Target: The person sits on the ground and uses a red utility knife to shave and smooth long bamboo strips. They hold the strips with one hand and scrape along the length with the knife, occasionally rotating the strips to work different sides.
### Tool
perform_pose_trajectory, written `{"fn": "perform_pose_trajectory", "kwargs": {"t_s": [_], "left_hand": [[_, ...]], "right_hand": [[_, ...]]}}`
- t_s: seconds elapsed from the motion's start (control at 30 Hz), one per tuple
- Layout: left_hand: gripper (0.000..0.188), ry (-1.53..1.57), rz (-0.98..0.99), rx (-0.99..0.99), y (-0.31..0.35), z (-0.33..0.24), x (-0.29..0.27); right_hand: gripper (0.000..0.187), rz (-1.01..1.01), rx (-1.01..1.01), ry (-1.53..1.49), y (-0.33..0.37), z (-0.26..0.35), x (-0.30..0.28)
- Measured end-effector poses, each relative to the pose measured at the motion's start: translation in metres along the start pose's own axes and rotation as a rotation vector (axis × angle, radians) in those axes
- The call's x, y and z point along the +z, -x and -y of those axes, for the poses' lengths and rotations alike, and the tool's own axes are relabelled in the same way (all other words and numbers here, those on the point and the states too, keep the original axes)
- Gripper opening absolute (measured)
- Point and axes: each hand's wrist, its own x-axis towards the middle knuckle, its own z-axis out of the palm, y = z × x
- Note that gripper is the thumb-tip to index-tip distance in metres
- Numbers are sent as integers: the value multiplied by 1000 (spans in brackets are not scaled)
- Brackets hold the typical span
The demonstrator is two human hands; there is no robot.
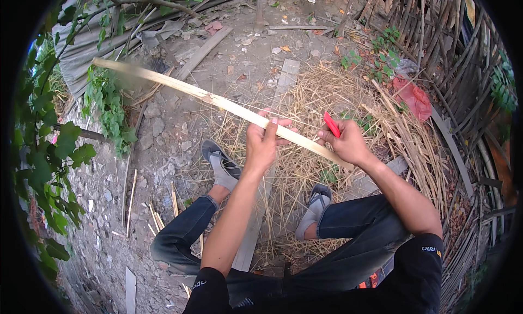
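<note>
A long pale wooden strip (180,86), flat and narrow, slants across the view from the far left down toward my right forearm. Its far left end is blurred. Around its middle my left hand (261,144) is closed, with the thumb lying on top. My right hand (350,145) grips a red-handled tool (331,124), which looks like a cutter; its blade cannot be made out. That hand is beside the strip's near right part, and the strip's right end lies by the wrist.
Thin shavings (310,96) cover the ground around my feet, with a heap of sticks (414,134) at right. A stick fence (436,36) stands at the right; leafy vines (54,167) hang at the left. Boards (204,52) and a red plastic bag (412,99) lie farther off.
</note>
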Motion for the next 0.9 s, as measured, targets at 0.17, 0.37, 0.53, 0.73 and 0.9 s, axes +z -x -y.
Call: {"fn": "perform_pose_trajectory", "kwargs": {"t_s": [0.17,0.37,0.53,0.73,0.9], "left_hand": [[52,-230,26,-85,-1,-25,-66],[28,-353,-248,-7,7,-33,-166],[46,-482,-252,-113,34,-37,-182],[48,-341,-51,-115,48,-32,-160],[50,-185,75,-82,51,-38,-119]], "right_hand": [[14,-255,69,-116,-17,2,-46],[11,-686,148,-458,-20,-55,-139],[44,-720,136,557,-9,-96,-166],[60,-261,121,598,-5,-21,-105],[45,78,21,396,4,42,-32]]}}
